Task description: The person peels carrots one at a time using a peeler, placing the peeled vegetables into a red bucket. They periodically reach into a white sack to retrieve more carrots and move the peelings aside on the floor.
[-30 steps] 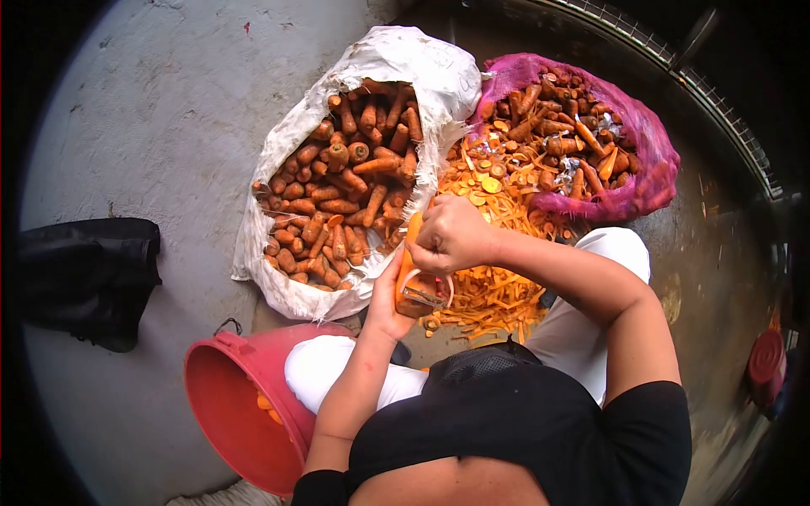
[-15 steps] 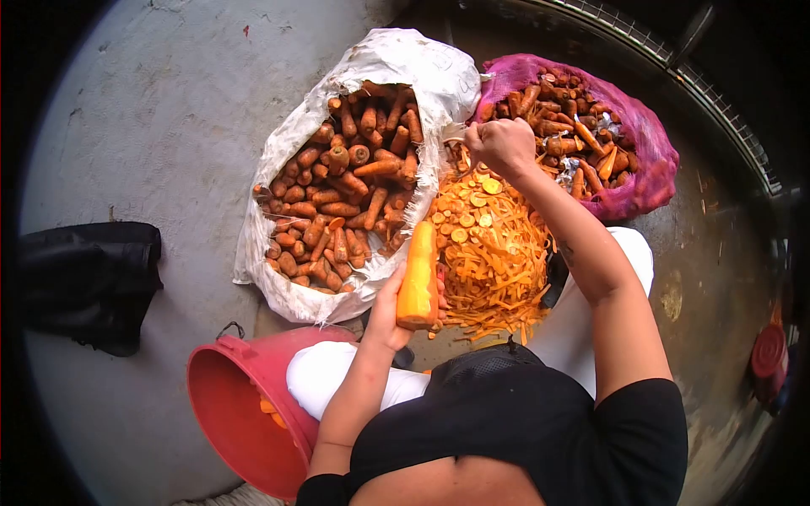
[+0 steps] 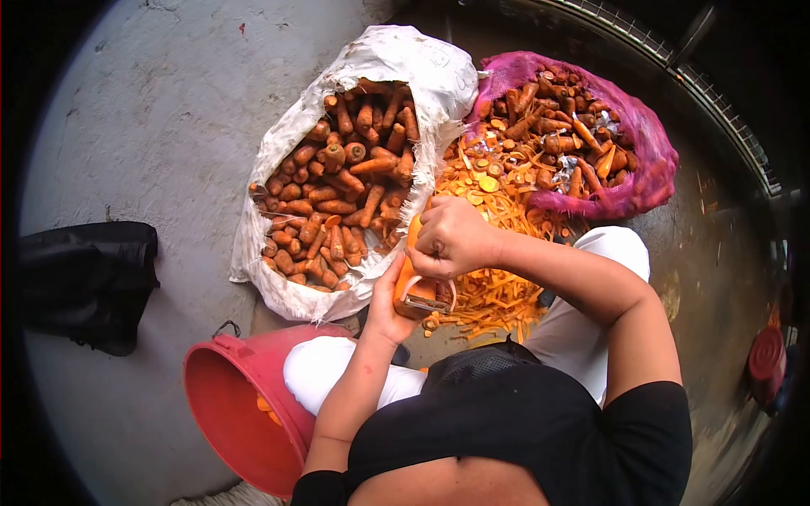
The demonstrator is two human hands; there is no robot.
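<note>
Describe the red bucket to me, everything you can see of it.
The red bucket, apparently plastic, lies tipped on the gray floor, its round mouth facing left in the picture. A dark handle piece shows at the upper rim. Inside are a few orange pieces. The person's left leg, in white, overlaps its side; whether they touch is unclear.

Carrots (image 3: 337, 181) in sack (image 3: 283, 152), bucket (image 3: 245, 413) nearer

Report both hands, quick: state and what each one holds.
Left hand: closed around a carrot.
Right hand: closed on a peeler, its blade end over the carrot's near end.
</note>
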